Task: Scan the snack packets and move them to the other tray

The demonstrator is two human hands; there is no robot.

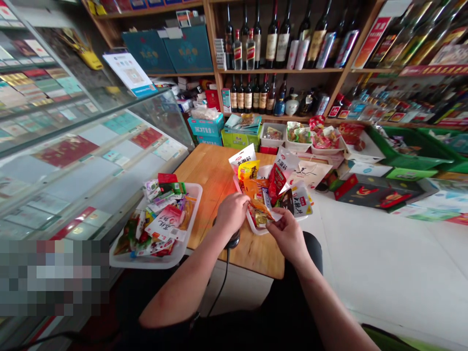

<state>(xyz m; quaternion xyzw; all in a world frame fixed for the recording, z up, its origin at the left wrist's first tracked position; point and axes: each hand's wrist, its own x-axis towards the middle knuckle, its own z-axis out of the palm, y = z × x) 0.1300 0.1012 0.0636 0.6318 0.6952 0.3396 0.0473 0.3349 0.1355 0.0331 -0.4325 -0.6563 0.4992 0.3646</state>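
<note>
Between my two hands, just over the near side of the right-hand bin, is an orange snack packet. My left hand is closed at its left end, and my right hand pinches its right end. More snack packets, among them a red one and a yellow one, fill this white plastic bin. Partly hidden behind my left hand and wrist is a black corded device, apparently a scanner. A red glow falls on the wooden table beyond it.
A second white bin, heaped with snack packets, sits at the table's left. A glass display counter runs along the left. Shelves of bottles stand behind, with snack trays below. A black cable hangs by my legs.
</note>
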